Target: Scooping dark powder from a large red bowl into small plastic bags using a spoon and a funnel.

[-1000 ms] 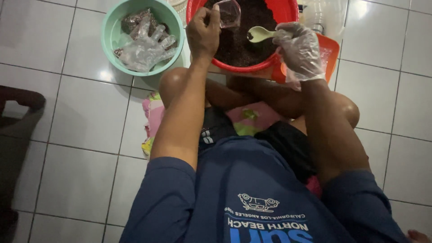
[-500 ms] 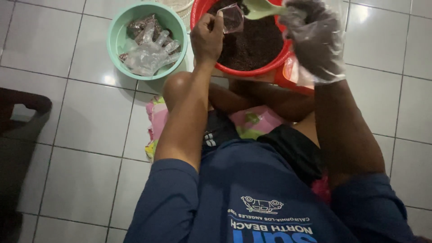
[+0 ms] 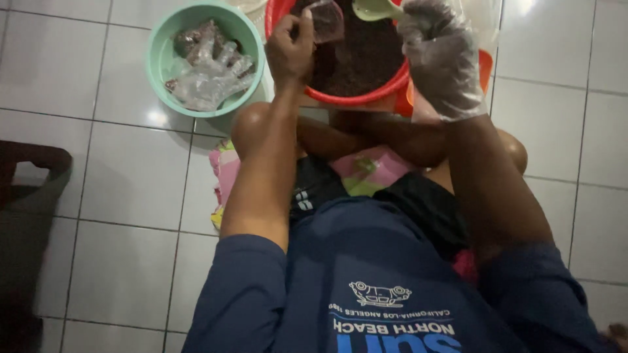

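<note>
Head view: a small clear plastic bag (image 3: 325, 21) sits over the red basin (image 3: 353, 98) of dark soil, pinched by the bare left hand (image 3: 291, 49). The gloved right hand (image 3: 439, 55) grips a pale green scoop (image 3: 376, 9). A green bowl (image 3: 163, 52) of filled bags stands beside the basin on the left.

Two basins on the tiles here: one red basin (image 3: 366, 98) of dark brown mix, one green basin (image 3: 252, 59) of filled plastic packets. One pale green spoon (image 3: 376, 9). One small clear bag (image 3: 325, 21). One plastic glove (image 3: 445, 62), worn.
</note>
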